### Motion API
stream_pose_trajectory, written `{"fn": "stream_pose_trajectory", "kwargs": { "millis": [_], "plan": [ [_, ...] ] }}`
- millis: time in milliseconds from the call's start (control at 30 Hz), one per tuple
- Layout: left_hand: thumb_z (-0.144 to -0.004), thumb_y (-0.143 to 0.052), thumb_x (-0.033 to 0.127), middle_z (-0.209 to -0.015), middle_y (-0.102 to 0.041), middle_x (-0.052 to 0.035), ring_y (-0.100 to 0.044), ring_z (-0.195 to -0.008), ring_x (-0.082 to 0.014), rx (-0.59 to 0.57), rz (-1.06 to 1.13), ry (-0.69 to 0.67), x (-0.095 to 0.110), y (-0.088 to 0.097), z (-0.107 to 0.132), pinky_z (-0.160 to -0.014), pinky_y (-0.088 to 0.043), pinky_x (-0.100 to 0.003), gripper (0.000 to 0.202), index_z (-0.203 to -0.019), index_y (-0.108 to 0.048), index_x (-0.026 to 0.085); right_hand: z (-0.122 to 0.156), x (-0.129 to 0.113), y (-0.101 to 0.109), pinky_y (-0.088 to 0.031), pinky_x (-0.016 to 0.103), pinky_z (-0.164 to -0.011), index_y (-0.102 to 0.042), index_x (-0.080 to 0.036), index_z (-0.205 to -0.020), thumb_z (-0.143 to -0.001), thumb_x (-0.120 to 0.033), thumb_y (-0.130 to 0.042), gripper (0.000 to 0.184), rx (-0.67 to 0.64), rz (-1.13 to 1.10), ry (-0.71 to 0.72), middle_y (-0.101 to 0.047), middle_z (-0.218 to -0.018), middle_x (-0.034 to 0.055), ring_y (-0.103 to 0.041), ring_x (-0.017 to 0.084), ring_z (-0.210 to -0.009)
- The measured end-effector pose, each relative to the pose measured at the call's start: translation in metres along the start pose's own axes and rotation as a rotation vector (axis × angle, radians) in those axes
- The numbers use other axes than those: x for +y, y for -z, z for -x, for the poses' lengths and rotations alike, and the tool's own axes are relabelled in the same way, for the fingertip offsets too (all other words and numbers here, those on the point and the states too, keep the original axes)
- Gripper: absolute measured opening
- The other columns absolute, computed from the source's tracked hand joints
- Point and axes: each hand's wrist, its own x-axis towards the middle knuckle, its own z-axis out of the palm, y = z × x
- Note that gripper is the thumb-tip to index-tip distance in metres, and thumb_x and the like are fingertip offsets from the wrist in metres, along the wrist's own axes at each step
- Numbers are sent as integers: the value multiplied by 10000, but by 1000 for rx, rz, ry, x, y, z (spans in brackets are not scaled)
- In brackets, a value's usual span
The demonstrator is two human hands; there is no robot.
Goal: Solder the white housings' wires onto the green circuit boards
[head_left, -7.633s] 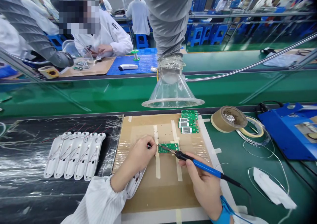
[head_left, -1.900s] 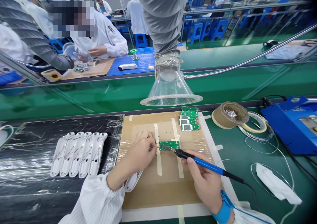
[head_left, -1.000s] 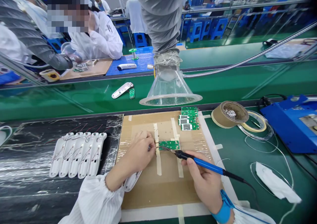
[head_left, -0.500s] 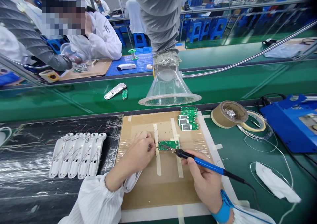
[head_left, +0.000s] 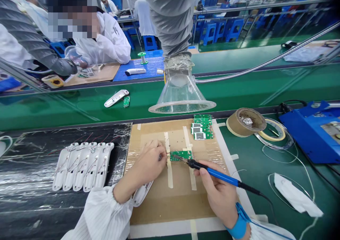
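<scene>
Head view, soldering iron pointing far-left, circuit board lengthwise left-to-right

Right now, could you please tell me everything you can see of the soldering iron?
The soldering iron is pen-shaped, with a plastic-looking blue handle, a black front section and a slim metal tip. The right hand holds it slantwise between thumb and fingers, its tip over the green circuit board; contact there is too small to tell. A black cord leaves its back end toward the picture's lower right.
</scene>
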Motion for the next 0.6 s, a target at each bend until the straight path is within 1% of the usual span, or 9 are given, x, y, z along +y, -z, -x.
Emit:
{"fn": "stream_pose_trajectory", "kwargs": {
  "millis": [133, 300, 433, 600],
  "plan": [
    [-928, -520, 116, -1021, -652, -70, -591, -1047, -293, -26, -22, 13, 1, 1, -2, -933, -456, -462, 222, -749, -610, 213, -1, -1, -1, -682, 273, -770, -776, -314, -1163, -1052, -286, -682, 148, -18, 0, -2, -827, -901, -5, -817, 187, -801],
    [-938, -524, 88, -1029, -644, -78, -583, -1065, -300, -50, -40, 27, 3, 1, -3, -954, -449, -470, 231, -755, -607, 203, -2, -2, -2, -681, 269, -770, -777, -313, -1156, -1051, -288, -687, 140, -23, -3, 2, -825, -900, -6, -816, 184, -792],
    [-942, -522, 84, -1038, -644, -78, -583, -1066, -304, -57, -57, 28, 4, 1, -4, -952, -447, -472, 230, -767, -613, 200, -2, -3, -2, -680, 270, -779, -781, -313, -1147, -1048, -287, -692, 136, -20, 0, 5, -821, -900, -9, -813, 183, -794],
    [-941, -521, 79, -1029, -641, -75, -581, -1051, -298, -59, -71, 26, 4, 1, -5, -950, -437, -472, 235, -756, -603, 198, -2, -2, 0, -673, 239, -785, -777, -326, -1163, -1051, -277, -687, 152, -23, 4, 6, -823, -907, -17, -813, 171, -814]
  ]
}}
